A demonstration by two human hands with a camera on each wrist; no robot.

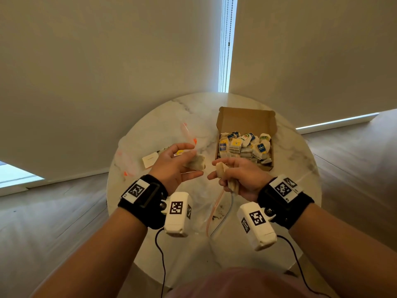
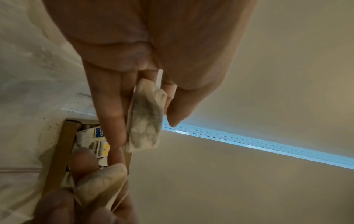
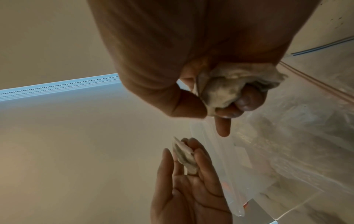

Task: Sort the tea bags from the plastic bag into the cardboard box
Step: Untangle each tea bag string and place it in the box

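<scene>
Both hands hover above a round marble table (image 1: pixel 150 130), just left of the open cardboard box (image 1: pixel 247 119), which is heaped with several tea bags (image 1: pixel 245 147). My left hand (image 1: pixel 178 162) pinches a pale tea bag (image 1: pixel 196 163) between thumb and fingers; the left wrist view shows that tea bag (image 2: pixel 145 119) held edge-on. My right hand (image 1: pixel 238 175) grips a crumpled bunch of tea bags (image 1: pixel 227 175), clenched in curled fingers in the right wrist view (image 3: pixel 226 87). A clear zip plastic bag (image 1: pixel 217 214) lies flat beneath my wrists.
Another clear plastic bag with orange marks (image 1: pixel 187 130) lies at the table's left, with a white tag (image 1: pixel 150 161) and a yellow tag beside it. Tea crumbs dot the marble near the zip bag. Blinds and a window strip (image 1: pixel 225 44) stand behind.
</scene>
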